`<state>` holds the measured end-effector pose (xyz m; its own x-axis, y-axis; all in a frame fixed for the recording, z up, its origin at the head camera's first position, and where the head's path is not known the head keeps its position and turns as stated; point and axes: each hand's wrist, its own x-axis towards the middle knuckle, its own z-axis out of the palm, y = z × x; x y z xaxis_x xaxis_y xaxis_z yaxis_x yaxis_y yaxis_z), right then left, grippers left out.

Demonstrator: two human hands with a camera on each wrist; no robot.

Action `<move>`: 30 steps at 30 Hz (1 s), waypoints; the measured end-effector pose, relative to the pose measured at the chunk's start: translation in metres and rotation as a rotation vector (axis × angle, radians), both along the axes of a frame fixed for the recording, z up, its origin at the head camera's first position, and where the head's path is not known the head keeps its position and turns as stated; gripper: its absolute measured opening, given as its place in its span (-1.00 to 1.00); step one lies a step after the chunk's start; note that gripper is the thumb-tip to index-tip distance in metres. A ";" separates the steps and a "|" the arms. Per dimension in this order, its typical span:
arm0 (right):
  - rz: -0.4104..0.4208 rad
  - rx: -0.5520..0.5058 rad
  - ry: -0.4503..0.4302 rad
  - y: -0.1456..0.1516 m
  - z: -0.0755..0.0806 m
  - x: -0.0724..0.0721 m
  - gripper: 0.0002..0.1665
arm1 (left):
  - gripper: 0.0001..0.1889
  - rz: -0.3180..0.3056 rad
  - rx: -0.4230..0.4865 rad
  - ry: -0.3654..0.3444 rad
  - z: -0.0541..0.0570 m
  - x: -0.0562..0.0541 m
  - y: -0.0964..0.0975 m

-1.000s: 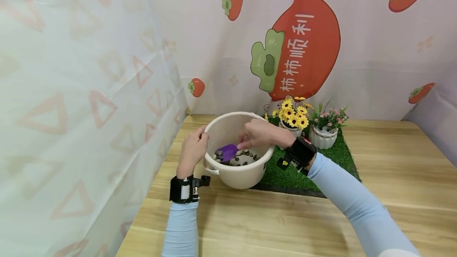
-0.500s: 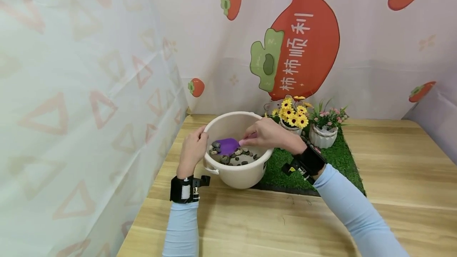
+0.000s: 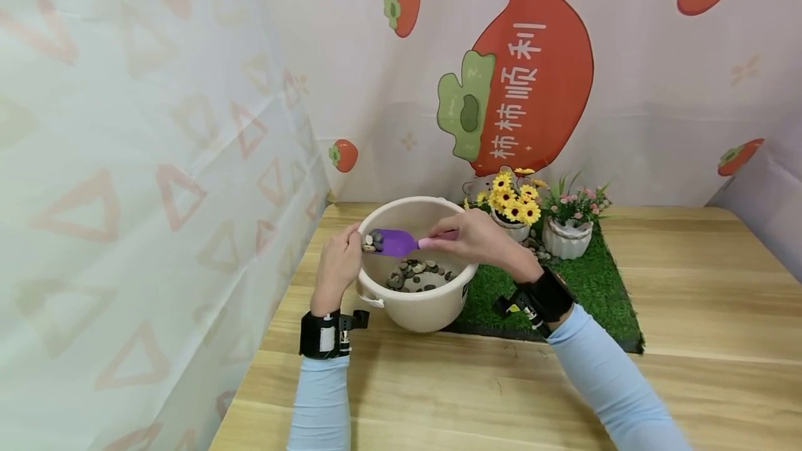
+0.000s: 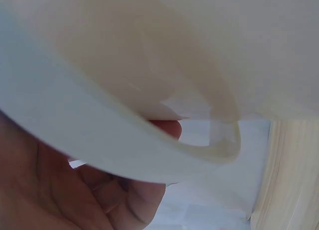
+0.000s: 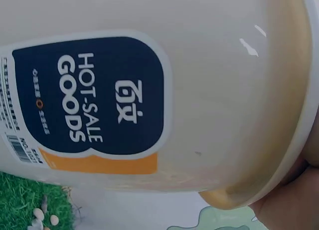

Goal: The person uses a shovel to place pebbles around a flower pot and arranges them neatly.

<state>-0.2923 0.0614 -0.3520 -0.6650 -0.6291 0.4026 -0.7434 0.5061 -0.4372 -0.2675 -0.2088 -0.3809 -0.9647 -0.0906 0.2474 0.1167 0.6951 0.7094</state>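
Note:
A cream bucket (image 3: 422, 312) stands on the wooden table with pebbles (image 3: 413, 270) lying over its floor. My left hand (image 3: 338, 263) grips its rim at the left; in the left wrist view, fingers (image 4: 139, 200) curl under the handle-side edge. Inside the bucket's mouth, my right hand (image 3: 479, 239) pinches the handle of a purple scoop (image 3: 395, 243). Several grey and pale pebbles sit at the scoop's front end, close to the left rim. In the right wrist view the bucket's printed label (image 5: 94, 100) fills much of the frame, and only part of the hand shows.
A mat of artificial grass (image 3: 583, 291) lies right of the bucket, partly under the right wrist. On it stand a pot of yellow flowers (image 3: 516, 207) and a white pot of pink flowers (image 3: 567, 239), with pebbles between them. A printed curtain (image 3: 532, 82) hangs behind.
The purple scoop has risen from the pebbles on the bucket floor up towards the left rim, carrying several of them. The left hand keeps its place on the rim.

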 end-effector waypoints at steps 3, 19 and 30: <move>-0.002 -0.025 -0.003 0.000 -0.001 0.001 -0.87 | -0.47 -0.002 -0.003 0.001 0.000 0.000 -0.001; -0.055 -0.054 0.007 0.007 0.000 0.007 -0.84 | -0.41 -0.036 0.018 0.044 -0.006 0.000 0.000; -0.101 -0.070 -0.068 0.034 0.016 0.018 -0.79 | -0.43 -0.043 0.015 0.018 -0.004 0.001 -0.001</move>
